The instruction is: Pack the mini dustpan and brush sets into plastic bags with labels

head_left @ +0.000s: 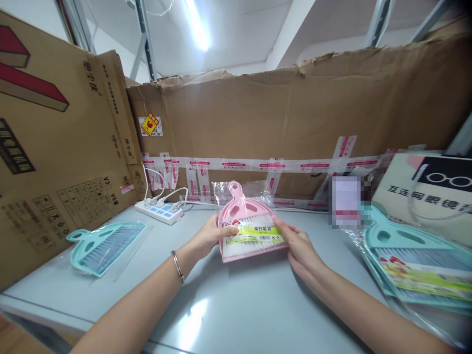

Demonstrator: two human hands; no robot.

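Note:
A pink mini dustpan-and-brush set (248, 222) in a clear plastic bag, with a yellow-green label across it, is held up just above the grey table (236, 305) at the centre. My left hand (211, 237) grips its left edge, thumb on the label. My right hand (299, 242) grips its right edge, fingers closed round the side. Its handle points away from me.
A teal dustpan set (103, 246) lies on the table at the left. More bagged teal sets (413, 260) are stacked at the right. A white power strip (159, 211) with cables sits by the cardboard wall (280, 118). A printed box (431, 191) stands far right.

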